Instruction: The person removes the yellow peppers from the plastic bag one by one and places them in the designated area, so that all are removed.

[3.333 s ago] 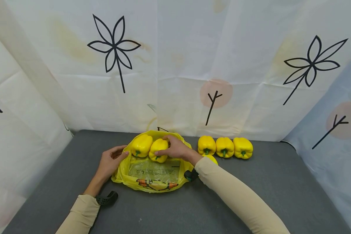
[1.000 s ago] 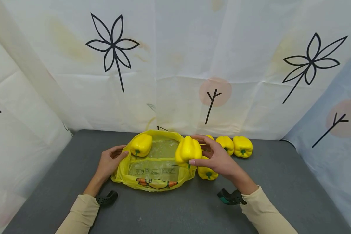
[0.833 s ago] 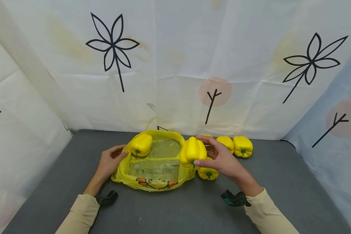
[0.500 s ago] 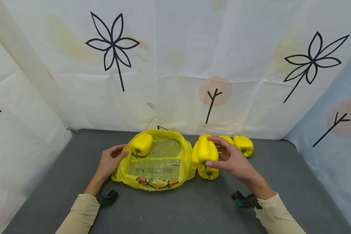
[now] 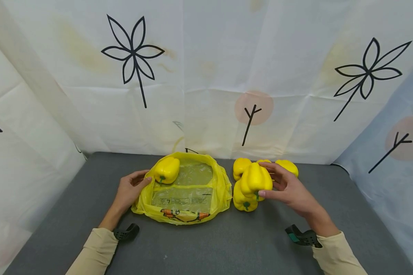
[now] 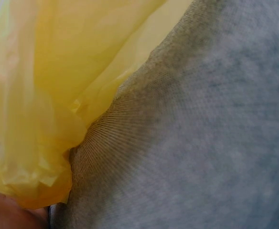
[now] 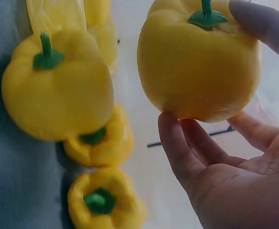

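A yellow plastic bag lies wide-mouthed on the grey table, with one yellow bell pepper inside at its back left. My left hand holds the bag's left rim, thumb over the edge; in the left wrist view the bag hides most of that hand. Right of the bag, my right hand grips another yellow bell pepper between thumb and fingers. In the right wrist view this held pepper appears raised, its green stem showing. Just left of it, a front pepper rests on the table, partly covered.
Behind the held pepper is a row of yellow bell peppers: a left one, a mostly hidden middle one, and a right one. A white patterned curtain hangs along the table's back edge. Grey table surface lies in front.
My right hand has lifted one of two peppers out of the bag and carried it right, over the peppers on the table. My left hand has stayed at the rim.
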### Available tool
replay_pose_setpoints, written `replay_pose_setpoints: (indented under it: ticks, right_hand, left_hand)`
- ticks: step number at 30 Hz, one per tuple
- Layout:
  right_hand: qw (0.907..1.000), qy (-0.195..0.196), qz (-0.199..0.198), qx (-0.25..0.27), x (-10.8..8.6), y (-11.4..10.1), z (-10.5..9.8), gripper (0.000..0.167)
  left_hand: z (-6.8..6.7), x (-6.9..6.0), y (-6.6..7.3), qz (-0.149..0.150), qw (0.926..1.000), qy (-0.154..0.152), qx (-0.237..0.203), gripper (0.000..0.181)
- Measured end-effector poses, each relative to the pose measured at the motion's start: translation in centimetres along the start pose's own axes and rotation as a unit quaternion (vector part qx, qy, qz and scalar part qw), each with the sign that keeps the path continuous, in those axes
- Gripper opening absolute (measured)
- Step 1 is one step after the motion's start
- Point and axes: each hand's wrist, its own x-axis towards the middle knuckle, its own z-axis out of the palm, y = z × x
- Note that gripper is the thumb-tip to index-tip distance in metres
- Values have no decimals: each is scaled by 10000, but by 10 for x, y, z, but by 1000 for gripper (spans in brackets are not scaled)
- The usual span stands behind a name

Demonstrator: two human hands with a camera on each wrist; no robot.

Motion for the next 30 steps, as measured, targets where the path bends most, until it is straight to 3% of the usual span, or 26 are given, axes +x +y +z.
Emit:
replay_pose_setpoints:
  ticks: [25, 30]
  right_hand:
    - [9992, 181, 337, 111, -17, 24, -26, 79]
    - [9991, 229, 364, 10, -20, 26, -31, 79]
  left_hand:
    - [0, 0, -1, 53, 10000, -34, -23, 43]
    - [1, -4, 14, 20, 9999, -57, 111, 41]
